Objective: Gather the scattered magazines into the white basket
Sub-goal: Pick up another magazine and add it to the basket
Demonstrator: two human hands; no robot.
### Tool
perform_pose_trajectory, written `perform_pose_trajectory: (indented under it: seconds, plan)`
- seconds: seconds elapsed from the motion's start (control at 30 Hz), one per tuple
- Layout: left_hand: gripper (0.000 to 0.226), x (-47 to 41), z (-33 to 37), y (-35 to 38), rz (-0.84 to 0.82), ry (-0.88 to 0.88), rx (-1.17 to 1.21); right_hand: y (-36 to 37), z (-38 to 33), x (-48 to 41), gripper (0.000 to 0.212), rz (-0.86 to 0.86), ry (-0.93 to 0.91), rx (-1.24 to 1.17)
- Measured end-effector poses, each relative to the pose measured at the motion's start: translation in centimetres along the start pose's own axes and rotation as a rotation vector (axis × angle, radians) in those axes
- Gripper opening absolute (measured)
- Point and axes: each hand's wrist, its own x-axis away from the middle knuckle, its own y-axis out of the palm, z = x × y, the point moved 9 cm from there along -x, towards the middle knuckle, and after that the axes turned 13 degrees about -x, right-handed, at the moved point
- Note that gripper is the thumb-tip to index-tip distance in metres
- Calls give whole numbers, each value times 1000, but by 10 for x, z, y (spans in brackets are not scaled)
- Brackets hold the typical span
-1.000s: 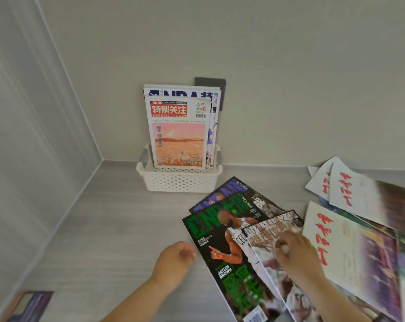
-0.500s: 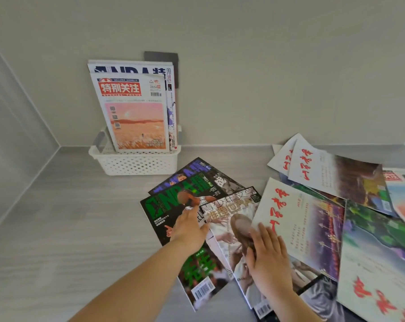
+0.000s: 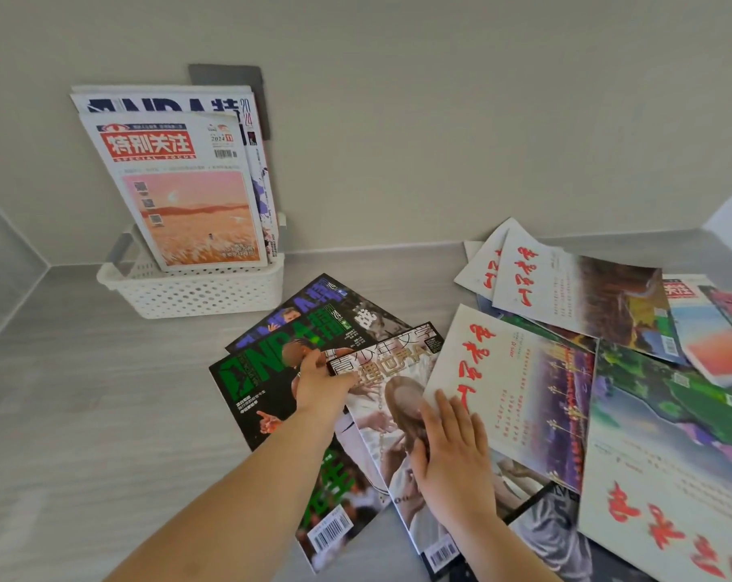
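Note:
The white basket (image 3: 213,294) stands against the back wall and holds upright magazines, a pink-cover one (image 3: 179,191) in front. Scattered magazines overlap on the grey surface. My left hand (image 3: 324,388) pinches the top left corner of a pale magazine (image 3: 383,407), which lies over a green basketball magazine (image 3: 263,388). My right hand (image 3: 452,459) lies flat with spread fingers across that pale magazine and the lower left corner of a white magazine with red script (image 3: 515,392).
More magazines lie spread at the right, among them a large one with red script (image 3: 666,489) and two more red-script ones near the wall (image 3: 565,287). A dark blue magazine (image 3: 314,302) peeks out behind the green one. Walls close the left and back.
The view has swung right and down. My left hand moved from the bare surface onto the pile and took the pale magazine's corner. My right hand slid toward the white red-script magazine.

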Motion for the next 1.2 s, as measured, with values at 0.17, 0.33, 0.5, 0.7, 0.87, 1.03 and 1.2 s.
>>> perform_pose_trajectory:
  seconds: [0.17,0.33,0.5,0.7,0.87,1.03,1.2]
  plan:
    - [30,9,-24,20,-190,-141,195,1,0,-1,43,-9,-18,-12]
    - [21,22,-12,31,-288,-44,-40,-5,0,-2,41,5,-30,-63]
    - [31,34,10,21,-262,61,-121,-9,3,-2,42,-34,-35,-116]
    - [14,37,32,-27,-190,179,-117,-5,11,-2,50,-126,2,-92]
    - [21,51,57,-63,-194,320,-120,-14,0,-19,49,-227,101,-134]
    - [27,61,79,-120,-139,427,-65,-40,-36,-37,43,-73,219,-579]
    - [30,71,104,-169,-125,562,-40,-54,-106,-60,31,-206,360,-1202]
